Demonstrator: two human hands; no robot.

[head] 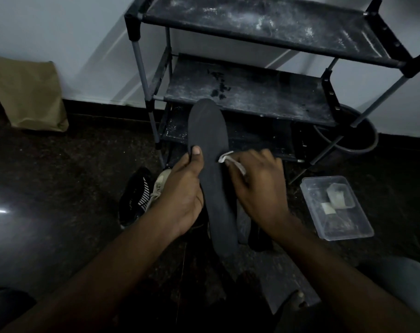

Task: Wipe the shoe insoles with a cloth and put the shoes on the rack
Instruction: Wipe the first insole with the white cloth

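In the head view, the left hand (182, 195) grips a dark insole (215, 179) at its left edge, thumb pressed flat on the upper face and the fingers wrapped behind it. The insole is held off the floor (72, 164), its toe end pointing away toward the rack (264, 97). The right hand (257, 186) is curled round a small white cloth (230, 161) and holds it against the insole's right edge, just across from the left thumb. The rack stands at the far side against the wall, its dark shelves streaked with pale dust. Below the left hand, on the floor, lie a black shoe with white stripes (134, 200) and a beige shoe (159, 186), touching each other. To the right sits a clear plastic container (336, 207), farther off a dark bucket (355, 138), and at far left a brown paper bag (29, 92).
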